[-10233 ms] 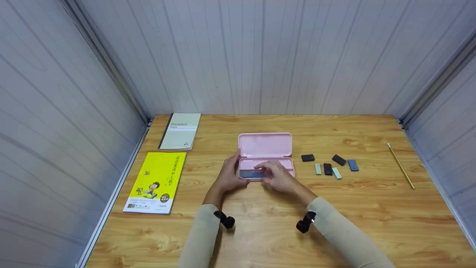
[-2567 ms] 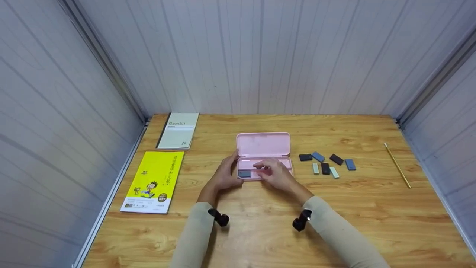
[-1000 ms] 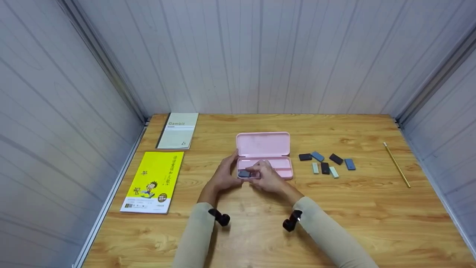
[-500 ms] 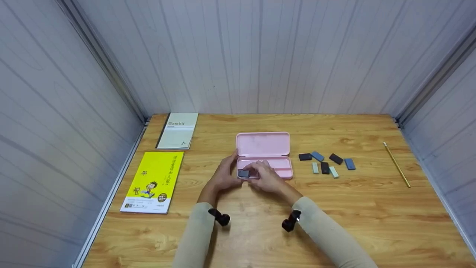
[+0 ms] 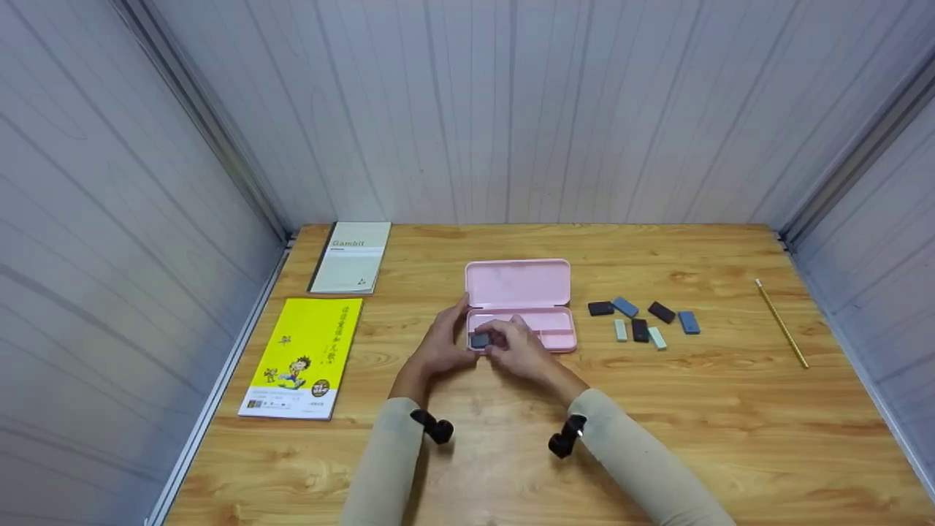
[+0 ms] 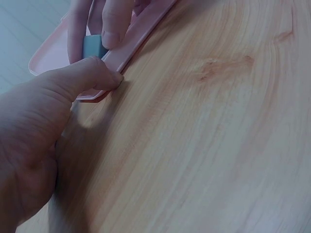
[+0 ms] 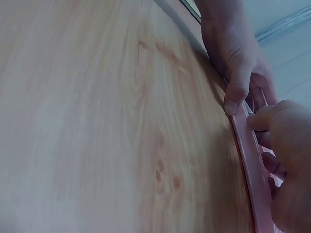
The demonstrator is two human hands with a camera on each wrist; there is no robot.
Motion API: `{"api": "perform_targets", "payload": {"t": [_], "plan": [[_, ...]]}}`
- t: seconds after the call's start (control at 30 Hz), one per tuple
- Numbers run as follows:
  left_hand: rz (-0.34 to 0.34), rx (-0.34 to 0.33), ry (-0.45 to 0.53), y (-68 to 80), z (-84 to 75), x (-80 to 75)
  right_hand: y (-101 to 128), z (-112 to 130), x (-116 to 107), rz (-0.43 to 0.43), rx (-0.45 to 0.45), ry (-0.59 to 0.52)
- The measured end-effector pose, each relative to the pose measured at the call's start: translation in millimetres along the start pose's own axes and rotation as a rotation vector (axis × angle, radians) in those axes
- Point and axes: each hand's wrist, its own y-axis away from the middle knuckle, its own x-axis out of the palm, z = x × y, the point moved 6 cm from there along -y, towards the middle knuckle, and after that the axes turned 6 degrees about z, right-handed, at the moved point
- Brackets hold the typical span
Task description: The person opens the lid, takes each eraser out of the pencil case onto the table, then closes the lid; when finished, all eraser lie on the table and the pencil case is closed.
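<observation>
An open pink pencil case [image 5: 520,307] lies mid-table, its lid tipped back. My left hand [image 5: 444,342] grips the case's left end; in the left wrist view its thumb [image 6: 95,77] presses on the front rim of the case [image 6: 141,34]. My right hand [image 5: 505,343] reaches into the left end of the tray and pinches a small dark grey block [image 5: 480,340], which shows between its fingertips as the grey block [image 6: 93,46]. In the right wrist view both the left hand [image 7: 238,63] and the right hand [image 7: 286,145] sit at the case's rim [image 7: 248,155].
Several small black, blue and pale green blocks [image 5: 643,321] lie right of the case. A yellow pencil [image 5: 781,323] lies near the right wall. A yellow book [image 5: 303,356] and a grey notebook [image 5: 350,257] lie at the left. Panel walls close three sides.
A blue block left the case and joined the group on the right. My right hand then moved left along the tray and closed its fingers on the dark grey block. The left hand stayed put.
</observation>
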Motion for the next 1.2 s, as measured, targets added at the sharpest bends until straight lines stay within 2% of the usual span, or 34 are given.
{"api": "perform_targets", "payload": {"t": [0.17, 0.37, 0.5, 0.63, 0.7, 0.87, 0.93, 1.03, 1.2], "plan": [[0.004, -0.013, -0.011, 0.7, 0.4, -0.4, 0.1, -0.3, -4.0, 0.009, 0.022, -0.030], [0.013, -0.031, 0.001, -0.6, 2.1, 0.4, 1.3, -5.3, -7.2, -0.013, -0.015, -0.015], [0.012, -0.025, 0.007, -0.7, 2.4, 0.3, 4.7, -7.6, -13.1, -0.017, -0.084, -0.048], [0.011, -0.017, 0.002, -0.3, 2.3, -0.3, 15.4, 10.0, -28.8, 0.005, -0.128, -0.107], [0.013, -0.016, 0.001, -0.1, 2.0, -0.5, 15.9, 4.3, -30.8, 0.022, -0.178, -0.128], [0.021, -0.036, 0.009, -0.5, 0.3, -0.6, 24.5, 10.7, -44.9, 0.061, -0.126, -0.152], [0.026, -0.051, 0.007, -0.7, 0.5, -0.3, 31.3, 22.5, -54.4, 0.071, -0.055, -0.162], [0.029, -0.070, 0.010, -0.8, 1.4, 0.1, 35.4, 20.0, -61.9, 0.077, -0.017, -0.192], [0.031, -0.085, 0.014, -0.5, 2.7, 1.7, 41.6, 10.8, -75.7, 0.042, -0.003, -0.179]]}}
